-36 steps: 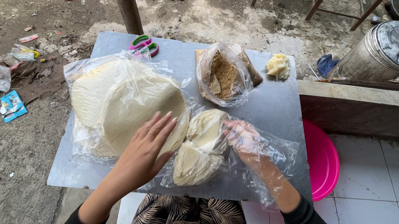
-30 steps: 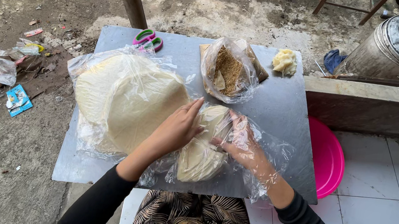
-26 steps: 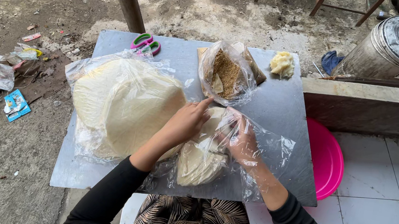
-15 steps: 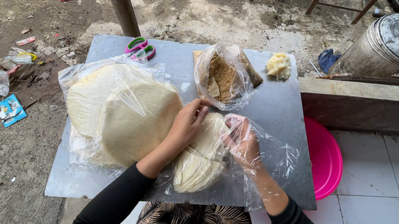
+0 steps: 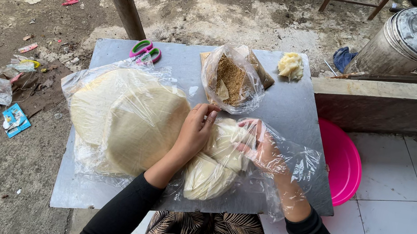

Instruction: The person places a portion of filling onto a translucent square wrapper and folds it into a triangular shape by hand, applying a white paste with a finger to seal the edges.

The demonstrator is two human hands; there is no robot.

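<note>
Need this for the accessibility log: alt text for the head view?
Seen from above, a left hand presses folded pale sheets while the right hand reaches inside their clear bag, on a grey table beside a bagged stack of round sheets.
</note>
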